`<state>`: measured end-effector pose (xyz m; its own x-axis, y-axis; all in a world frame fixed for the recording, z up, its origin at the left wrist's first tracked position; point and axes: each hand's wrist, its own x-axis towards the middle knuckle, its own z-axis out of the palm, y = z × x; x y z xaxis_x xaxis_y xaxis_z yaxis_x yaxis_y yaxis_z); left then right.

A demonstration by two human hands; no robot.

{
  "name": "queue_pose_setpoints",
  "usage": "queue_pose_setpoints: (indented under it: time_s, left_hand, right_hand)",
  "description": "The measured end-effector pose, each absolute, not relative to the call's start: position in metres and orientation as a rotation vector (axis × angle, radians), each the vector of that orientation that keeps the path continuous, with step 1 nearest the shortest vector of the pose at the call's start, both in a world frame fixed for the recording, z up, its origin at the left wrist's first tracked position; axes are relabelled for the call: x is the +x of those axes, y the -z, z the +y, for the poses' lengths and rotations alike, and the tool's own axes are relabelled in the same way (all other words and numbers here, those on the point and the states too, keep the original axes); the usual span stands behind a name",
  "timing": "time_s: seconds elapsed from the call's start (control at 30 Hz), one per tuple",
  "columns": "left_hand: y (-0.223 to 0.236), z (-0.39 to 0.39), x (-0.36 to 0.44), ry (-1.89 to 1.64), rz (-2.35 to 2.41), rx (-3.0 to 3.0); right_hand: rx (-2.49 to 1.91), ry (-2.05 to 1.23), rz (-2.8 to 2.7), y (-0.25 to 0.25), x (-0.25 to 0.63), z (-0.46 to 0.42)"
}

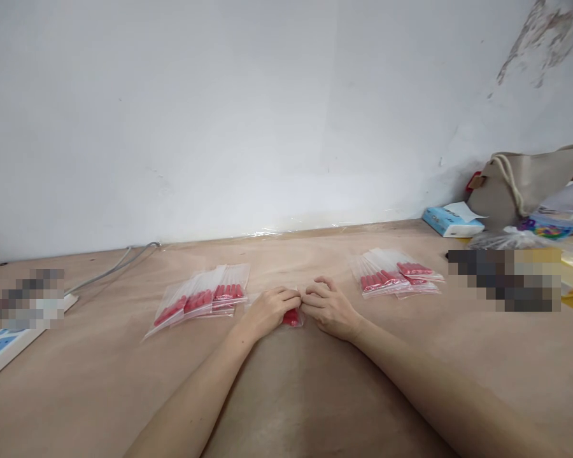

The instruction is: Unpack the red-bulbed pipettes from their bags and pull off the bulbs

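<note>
Between my hands, low over the table, is a small clear plastic bag with red pieces in it, partly hidden by my fingers. My left hand is closed on the bag's left side, fingertips pressed together at its edge. From the other side my right hand pinches the bag's edge with thumb and forefinger, its other fingers curled loosely. To the left lies a fanned row of clear bags holding red stick-like pieces. Another overlapping group of such bags lies to the right.
A white power strip with a grey cable lies at left. Against the wall at right are a blue tissue pack, a beige bag and plastic packaging. A blurred dark object lies in front of them.
</note>
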<state>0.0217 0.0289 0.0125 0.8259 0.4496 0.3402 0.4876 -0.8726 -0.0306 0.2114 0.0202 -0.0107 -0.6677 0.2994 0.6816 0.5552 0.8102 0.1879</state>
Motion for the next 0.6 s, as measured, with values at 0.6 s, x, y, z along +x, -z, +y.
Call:
queue_pose_setpoints:
  time_s: [0.6]
  left_hand:
    - [-0.019,0.019,0.024,0.618,-0.842,-2.875]
  right_hand:
    - [-0.535,0.532,-2.246,0.012,0.210,0.020]
